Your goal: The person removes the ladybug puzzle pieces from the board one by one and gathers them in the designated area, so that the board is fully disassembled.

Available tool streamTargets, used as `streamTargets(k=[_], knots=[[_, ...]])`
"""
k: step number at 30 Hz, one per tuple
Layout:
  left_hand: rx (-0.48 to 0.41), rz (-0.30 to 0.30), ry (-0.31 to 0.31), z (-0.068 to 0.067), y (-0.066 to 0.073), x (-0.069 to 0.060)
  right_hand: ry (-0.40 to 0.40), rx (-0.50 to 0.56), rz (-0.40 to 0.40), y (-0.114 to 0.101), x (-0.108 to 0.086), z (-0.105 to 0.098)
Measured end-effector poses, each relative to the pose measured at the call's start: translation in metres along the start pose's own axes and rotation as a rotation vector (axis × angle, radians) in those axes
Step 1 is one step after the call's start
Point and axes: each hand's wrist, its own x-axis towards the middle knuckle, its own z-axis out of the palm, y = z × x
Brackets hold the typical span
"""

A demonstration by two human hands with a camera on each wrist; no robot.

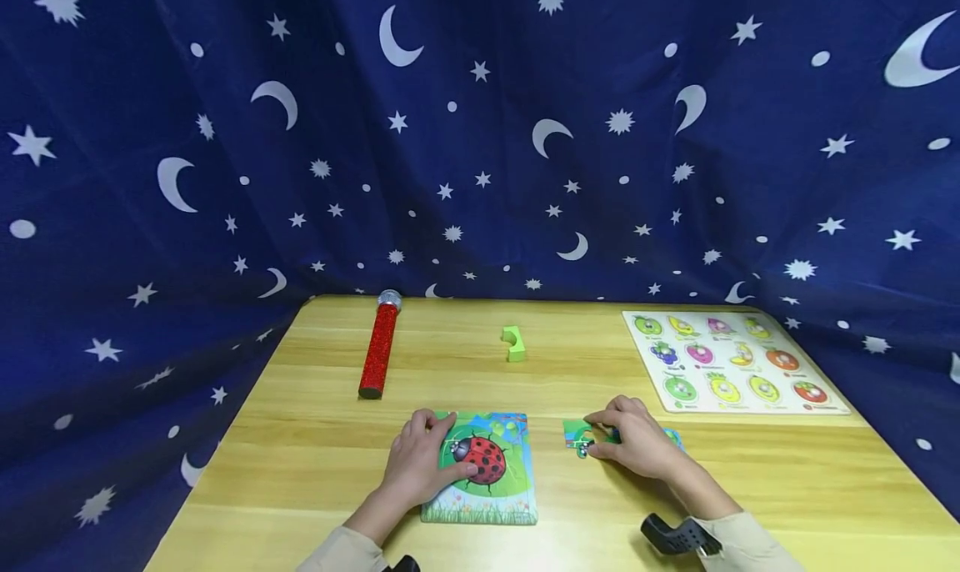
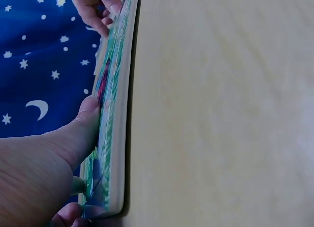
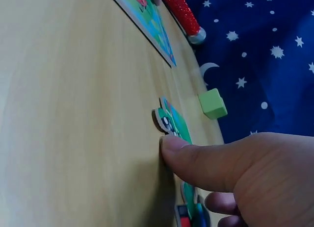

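Note:
A square ladybug puzzle board [image 1: 498, 505] lies in front of me in the head view. My left hand [image 1: 416, 464] holds it at its left side, the thumb on the ladybug picture and the fingers by the edge. To the right, my right hand [image 1: 637, 439] pinches a green puzzle piece [image 1: 576, 432] with a cartoon eye between thumb and fingers, low over the table. The right wrist view shows this piece [image 3: 177, 120] beyond the thumb. Other colourful pieces [image 3: 184, 217] lie under the hand, partly hidden by it.
A red glittery toy microphone [image 1: 380, 347] lies at the back left. A light green block [image 1: 514, 343] with a curved notch stands at the back middle. At the back right lies a white fruit picture board [image 1: 731, 362]. A dark blue starry curtain [image 1: 480, 138] hangs behind the table.

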Motion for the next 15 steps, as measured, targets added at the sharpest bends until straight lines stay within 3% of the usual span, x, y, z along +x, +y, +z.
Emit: streamTargets(k=[15], knots=[[0.012, -0.004, 0.008, 0.0007, 0.0009, -0.0017, -0.027, -0.018, 0.031, 0.0020, -0.0072, -0.0029]])
